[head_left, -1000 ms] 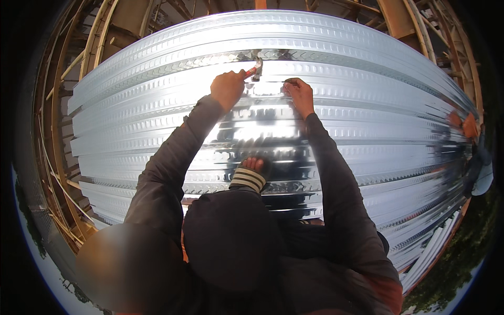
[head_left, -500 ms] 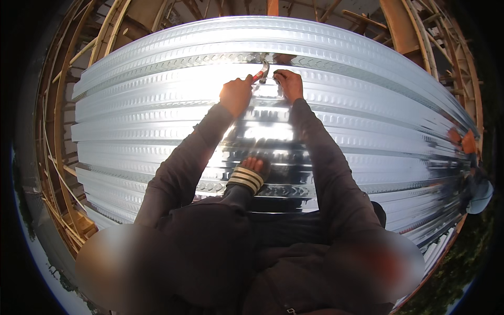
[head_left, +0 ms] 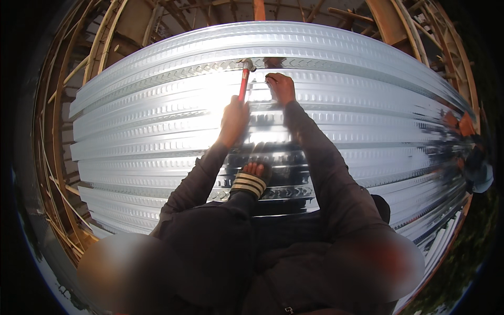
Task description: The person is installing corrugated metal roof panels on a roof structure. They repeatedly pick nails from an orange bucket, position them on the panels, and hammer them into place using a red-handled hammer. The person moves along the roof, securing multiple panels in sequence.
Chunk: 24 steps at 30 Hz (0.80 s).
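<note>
My left hand [head_left: 234,121] is closed round the red handle of a claw hammer [head_left: 244,83]. The hammer's metal head points away from me, apart from my other hand and a little to its left. My right hand [head_left: 283,88] is at the ribbed silver metal decking [head_left: 362,97], thumb and fingertips pinched together. Whatever is between those fingertips is too small and shaded to make out. Strong sun glare whitens the decking beside my left hand.
My foot in a striped slide sandal [head_left: 249,182] rests on the decking below my hands. Wooden beams [head_left: 388,23] show past the far edge, with more timber framing [head_left: 63,115] at the left. Another person [head_left: 476,168] is at the right edge, near orange patches.
My left hand has drawn back toward me, and the hammer has swung left and more upright, away from my right fingertips. My right hand stays pinched near the same spot.
</note>
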Each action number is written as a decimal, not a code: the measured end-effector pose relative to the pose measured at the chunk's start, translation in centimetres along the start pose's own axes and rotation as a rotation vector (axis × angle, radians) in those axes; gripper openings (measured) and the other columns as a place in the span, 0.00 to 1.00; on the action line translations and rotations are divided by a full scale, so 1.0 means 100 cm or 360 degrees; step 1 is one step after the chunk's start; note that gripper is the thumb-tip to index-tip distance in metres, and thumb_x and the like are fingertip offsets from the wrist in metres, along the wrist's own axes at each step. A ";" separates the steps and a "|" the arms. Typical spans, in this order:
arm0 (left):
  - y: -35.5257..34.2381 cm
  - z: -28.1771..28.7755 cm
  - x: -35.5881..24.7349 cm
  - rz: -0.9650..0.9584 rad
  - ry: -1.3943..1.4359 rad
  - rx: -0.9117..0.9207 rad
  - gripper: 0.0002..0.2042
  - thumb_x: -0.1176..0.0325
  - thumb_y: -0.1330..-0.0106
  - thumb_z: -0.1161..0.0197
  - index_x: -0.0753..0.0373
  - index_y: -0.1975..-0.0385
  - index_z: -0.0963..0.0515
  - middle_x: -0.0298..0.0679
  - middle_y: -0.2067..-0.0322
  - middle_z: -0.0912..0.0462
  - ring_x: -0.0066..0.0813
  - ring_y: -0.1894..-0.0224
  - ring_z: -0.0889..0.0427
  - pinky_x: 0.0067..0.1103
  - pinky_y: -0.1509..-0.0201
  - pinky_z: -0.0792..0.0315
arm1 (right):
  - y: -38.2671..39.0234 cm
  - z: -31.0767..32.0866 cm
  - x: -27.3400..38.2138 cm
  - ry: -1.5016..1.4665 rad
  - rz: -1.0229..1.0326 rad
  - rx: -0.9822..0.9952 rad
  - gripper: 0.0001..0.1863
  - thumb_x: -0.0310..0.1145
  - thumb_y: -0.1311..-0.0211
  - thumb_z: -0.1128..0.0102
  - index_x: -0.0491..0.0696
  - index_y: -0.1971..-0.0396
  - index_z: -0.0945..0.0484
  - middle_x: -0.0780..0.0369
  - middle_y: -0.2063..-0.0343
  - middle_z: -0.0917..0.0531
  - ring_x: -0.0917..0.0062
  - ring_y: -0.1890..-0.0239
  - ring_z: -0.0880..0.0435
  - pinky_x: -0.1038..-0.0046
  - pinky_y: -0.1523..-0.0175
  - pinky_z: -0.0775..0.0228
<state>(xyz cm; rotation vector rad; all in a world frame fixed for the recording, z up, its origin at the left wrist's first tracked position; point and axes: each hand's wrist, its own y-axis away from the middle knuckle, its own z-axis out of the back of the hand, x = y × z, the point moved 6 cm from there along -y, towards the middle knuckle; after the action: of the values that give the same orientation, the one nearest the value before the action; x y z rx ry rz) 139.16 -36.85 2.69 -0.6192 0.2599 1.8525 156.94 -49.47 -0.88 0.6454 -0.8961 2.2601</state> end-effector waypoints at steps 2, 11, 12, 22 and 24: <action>-0.004 -0.008 -0.010 0.0023 -0.0014 0.0082 0.10 0.66 0.38 0.36 0.66 0.64 0.25 0.51 0.66 0.25 0.52 0.75 0.20 0.40 0.70 0.24 | 0.000 0.001 -0.001 0.0116 0.0152 -0.0037 0.08 0.31 0.40 0.36 0.48 0.63 0.14 0.60 0.65 0.12 0.66 0.64 0.13 0.66 0.57 0.21; -0.008 -0.025 -0.022 -0.0124 -0.0192 0.0097 0.09 0.67 0.39 0.38 0.66 0.68 0.26 0.51 0.71 0.24 0.51 0.76 0.21 0.43 0.70 0.25 | 0.000 -0.007 -0.006 -0.0125 -0.0100 -0.0075 0.09 0.32 0.35 0.37 0.45 0.61 0.12 0.58 0.70 0.11 0.68 0.70 0.12 0.70 0.60 0.21; -0.006 -0.027 -0.021 -0.0152 -0.0205 0.0091 0.09 0.67 0.39 0.38 0.66 0.68 0.26 0.51 0.71 0.24 0.51 0.76 0.21 0.43 0.69 0.25 | 0.000 -0.007 -0.006 -0.0090 -0.0108 -0.0069 0.10 0.33 0.35 0.37 0.45 0.61 0.11 0.58 0.70 0.11 0.69 0.70 0.12 0.70 0.60 0.21; -0.011 -0.029 -0.020 -0.0048 -0.0135 0.0194 0.13 0.63 0.29 0.45 0.69 0.63 0.29 0.59 0.77 0.18 0.63 0.71 0.17 0.51 0.63 0.25 | 0.001 -0.008 -0.012 -0.0196 -0.0223 -0.0067 0.10 0.35 0.35 0.36 0.46 0.63 0.11 0.56 0.70 0.12 0.61 0.69 0.14 0.64 0.60 0.23; -0.003 -0.040 -0.011 -0.0097 -0.0190 0.0226 0.13 0.63 0.29 0.45 0.69 0.63 0.29 0.59 0.77 0.18 0.62 0.71 0.17 0.50 0.64 0.24 | 0.006 -0.012 -0.008 -0.0170 -0.0432 0.0085 0.09 0.34 0.35 0.36 0.46 0.64 0.12 0.56 0.70 0.13 0.60 0.68 0.15 0.63 0.59 0.23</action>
<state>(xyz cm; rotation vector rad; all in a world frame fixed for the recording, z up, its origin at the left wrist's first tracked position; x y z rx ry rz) 140.88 -39.42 -0.04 -0.4135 0.2878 1.7878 156.80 -49.25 -2.41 0.8645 -0.7496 2.0273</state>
